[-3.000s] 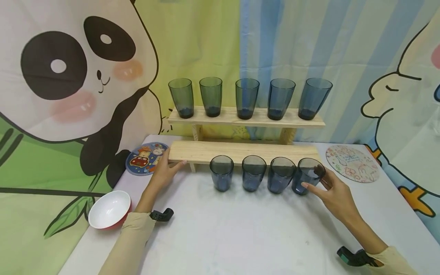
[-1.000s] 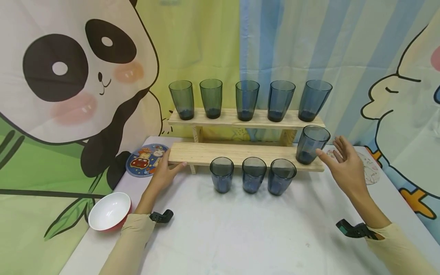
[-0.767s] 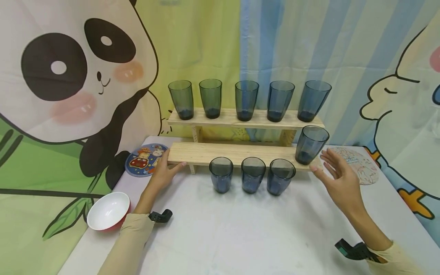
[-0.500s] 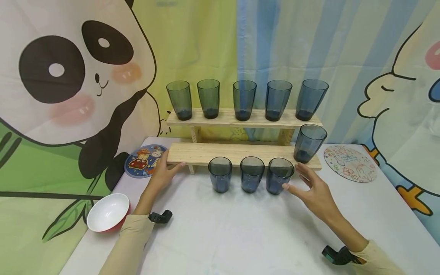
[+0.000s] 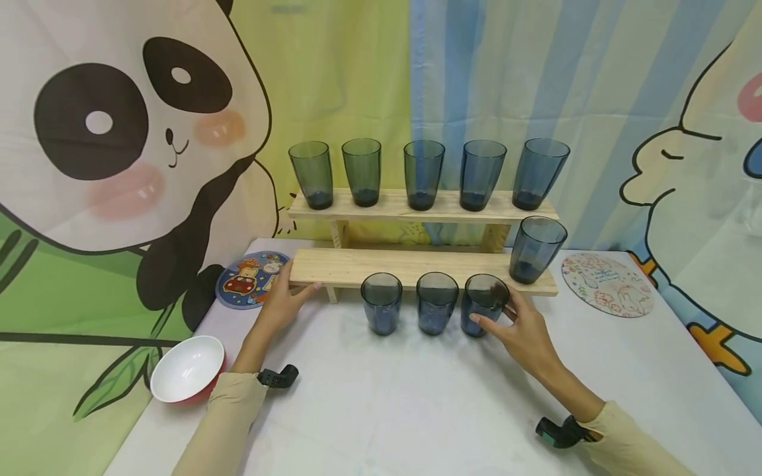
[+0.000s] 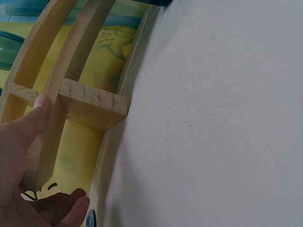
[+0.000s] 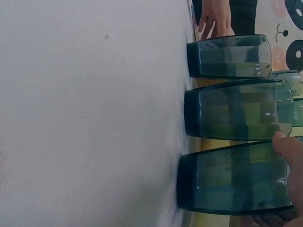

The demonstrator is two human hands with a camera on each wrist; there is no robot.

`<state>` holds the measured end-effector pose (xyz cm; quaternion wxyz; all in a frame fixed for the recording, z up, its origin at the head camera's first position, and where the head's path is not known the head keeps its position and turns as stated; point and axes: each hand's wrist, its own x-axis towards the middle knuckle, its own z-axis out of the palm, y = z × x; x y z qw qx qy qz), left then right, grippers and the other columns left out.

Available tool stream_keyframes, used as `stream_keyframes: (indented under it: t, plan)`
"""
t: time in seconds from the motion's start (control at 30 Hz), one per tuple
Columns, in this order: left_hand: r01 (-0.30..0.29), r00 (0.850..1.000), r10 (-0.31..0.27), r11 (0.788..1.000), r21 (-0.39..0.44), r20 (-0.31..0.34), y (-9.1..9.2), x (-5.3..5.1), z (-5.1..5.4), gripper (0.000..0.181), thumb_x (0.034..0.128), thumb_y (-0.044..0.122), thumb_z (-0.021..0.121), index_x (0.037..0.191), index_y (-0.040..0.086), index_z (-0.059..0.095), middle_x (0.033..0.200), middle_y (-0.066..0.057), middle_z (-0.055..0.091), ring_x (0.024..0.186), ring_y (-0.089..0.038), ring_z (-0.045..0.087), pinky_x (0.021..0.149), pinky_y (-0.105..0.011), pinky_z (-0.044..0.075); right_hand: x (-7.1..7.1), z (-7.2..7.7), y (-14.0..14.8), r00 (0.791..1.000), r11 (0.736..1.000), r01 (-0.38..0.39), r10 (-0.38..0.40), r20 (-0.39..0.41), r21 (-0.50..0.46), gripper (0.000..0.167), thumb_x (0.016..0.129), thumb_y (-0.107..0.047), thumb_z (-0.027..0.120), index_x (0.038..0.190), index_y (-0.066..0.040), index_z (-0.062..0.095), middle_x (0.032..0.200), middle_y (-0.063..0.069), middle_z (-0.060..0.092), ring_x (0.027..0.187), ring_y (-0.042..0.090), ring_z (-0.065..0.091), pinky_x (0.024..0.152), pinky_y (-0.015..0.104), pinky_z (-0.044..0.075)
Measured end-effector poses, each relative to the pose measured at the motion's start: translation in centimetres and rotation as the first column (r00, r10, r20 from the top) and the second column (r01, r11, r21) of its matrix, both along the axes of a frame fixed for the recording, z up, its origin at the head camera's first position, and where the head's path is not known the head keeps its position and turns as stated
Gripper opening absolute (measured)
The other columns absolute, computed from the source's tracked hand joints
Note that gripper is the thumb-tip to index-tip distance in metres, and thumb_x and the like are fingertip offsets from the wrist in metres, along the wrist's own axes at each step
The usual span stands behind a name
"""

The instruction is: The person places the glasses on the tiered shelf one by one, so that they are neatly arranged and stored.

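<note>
In the head view my right hand (image 5: pixel 524 334) holds the rightmost blue drinking glass (image 5: pixel 481 305) of three standing in front of the two-tier wooden shelf (image 5: pixel 357 264). The thumb is on its near side and the fingers are at its right. The right wrist view shows the thumb by the rim of this glass (image 7: pixel 236 177); most fingers are hidden behind it. My left hand (image 5: pixel 281 304) grips the left end of the lower tier. In the left wrist view its thumb lies on the wooden board (image 6: pixel 57 113), with the other fingers beyond its end.
Several glasses (image 5: pixel 424 175) stand along the upper tier. One glass (image 5: pixel 536 251) is at the lower tier's right end. A blue round mat (image 5: pixel 241 284) and a white bowl (image 5: pixel 187 370) lie left; a pale round mat (image 5: pixel 607 284) lies right.
The rightmost of the front glasses went up onto the lower tier and my right hand let go of it. That hand then moved left and took hold of another glass. My left hand stayed put.
</note>
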<state>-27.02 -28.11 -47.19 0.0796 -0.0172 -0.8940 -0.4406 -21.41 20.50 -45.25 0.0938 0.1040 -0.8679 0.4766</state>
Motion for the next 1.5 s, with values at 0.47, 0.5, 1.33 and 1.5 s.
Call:
stream_keyframes:
  t: [0.47, 0.5, 1.33, 1.5]
  plan:
    - [-0.012, 1.000, 0.012, 1.000, -0.009, 0.012, 0.0, 0.3, 0.4, 0.099, 0.0991, 0.045, 0.074, 0.169, 0.007, 0.015, 0.167, -0.031, 0.028, 0.155, -0.050, 0.027, 0.126, -0.066, 0.022, 0.8, 7.3, -0.3, 1.000, 0.999, 0.009, -0.008, -0.030, 0.036, 0.085, 0.093, -0.042, 0.082, 0.159, -0.006, 0.042, 0.151, 0.023, 0.055, 0.141, 0.043, 0.054, 0.115, 0.048, 0.045]
    - [-0.014, 1.000, 0.014, 1.000, -0.010, 0.014, 0.0, 0.3, 0.4, 0.099, 0.0991, 0.045, 0.074, 0.169, 0.007, 0.015, 0.167, -0.031, 0.028, 0.155, -0.051, 0.027, 0.126, -0.066, 0.022, 0.4, 7.8, -0.4, 0.999, 0.999, 0.011, -0.010, -0.030, 0.035, 0.086, 0.093, -0.043, 0.082, 0.159, -0.005, 0.041, 0.150, 0.023, 0.055, 0.142, 0.044, 0.053, 0.115, 0.050, 0.045]
    - [-0.007, 1.000, 0.007, 1.000, -0.002, 0.011, 0.1, 0.2, 0.2, 0.099, 0.0984, 0.047, 0.074, 0.169, 0.008, 0.017, 0.168, -0.029, 0.028, 0.156, -0.049, 0.026, 0.127, -0.065, 0.020, -6.6, 8.1, -2.3, 0.998, 0.998, 0.038, -0.040, 0.048, 0.040, 0.096, 0.094, -0.052, 0.078, 0.164, -0.005, 0.032, 0.159, 0.027, 0.047, 0.147, 0.048, 0.045, 0.120, 0.058, 0.040]
    - [-0.009, 1.000, 0.009, 1.000, -0.009, 0.009, 0.1, 0.2, 0.2, 0.098, 0.0991, 0.046, 0.073, 0.169, 0.007, 0.017, 0.168, -0.030, 0.027, 0.156, -0.050, 0.025, 0.127, -0.065, 0.020, -6.6, 8.0, -2.5, 0.997, 1.000, 0.018, -0.019, 0.079, 0.017, 0.105, 0.094, -0.051, 0.078, 0.167, -0.005, 0.020, 0.167, 0.027, 0.035, 0.152, 0.048, 0.037, 0.124, 0.057, 0.035]
